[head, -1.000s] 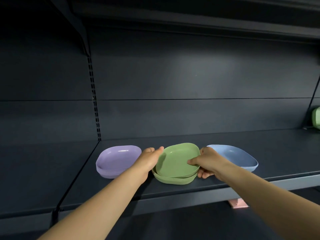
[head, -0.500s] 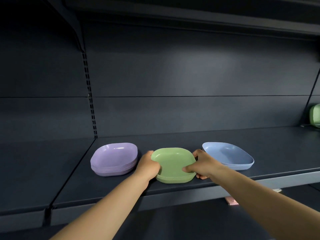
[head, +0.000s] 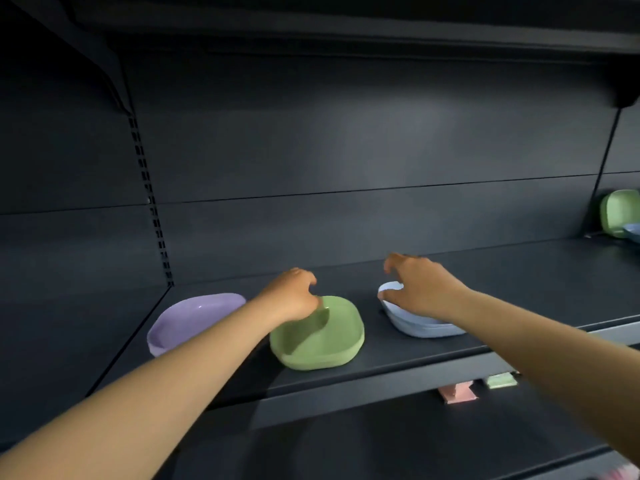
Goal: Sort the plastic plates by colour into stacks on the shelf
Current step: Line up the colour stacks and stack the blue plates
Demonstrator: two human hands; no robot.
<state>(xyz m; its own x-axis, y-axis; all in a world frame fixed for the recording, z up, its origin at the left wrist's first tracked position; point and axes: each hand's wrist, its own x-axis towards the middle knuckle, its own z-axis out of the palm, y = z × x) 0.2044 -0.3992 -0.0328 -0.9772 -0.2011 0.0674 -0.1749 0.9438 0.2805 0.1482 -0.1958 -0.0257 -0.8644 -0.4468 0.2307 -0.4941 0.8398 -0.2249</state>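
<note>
Plates sit in three colour stacks along the shelf [head: 519, 278]: purple stack [head: 194, 320] at 9 o'clock, green stack [head: 322, 341] central, blue stack [head: 419, 323] at 3 o'clock. Both hands hold nothing, the left hand [head: 294, 296] loosely curled above the green rim, the right hand [head: 419, 285] spread over the blue stack. Placing looks finished; fetching the loose plates [head: 620, 213] at far 3 o'clock probably comes next.

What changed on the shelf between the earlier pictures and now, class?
Both hands set the green plate down on the green stack and let go. The left hand and right hand lifted away, empty. The purple stack and blue stack stayed put.
</note>
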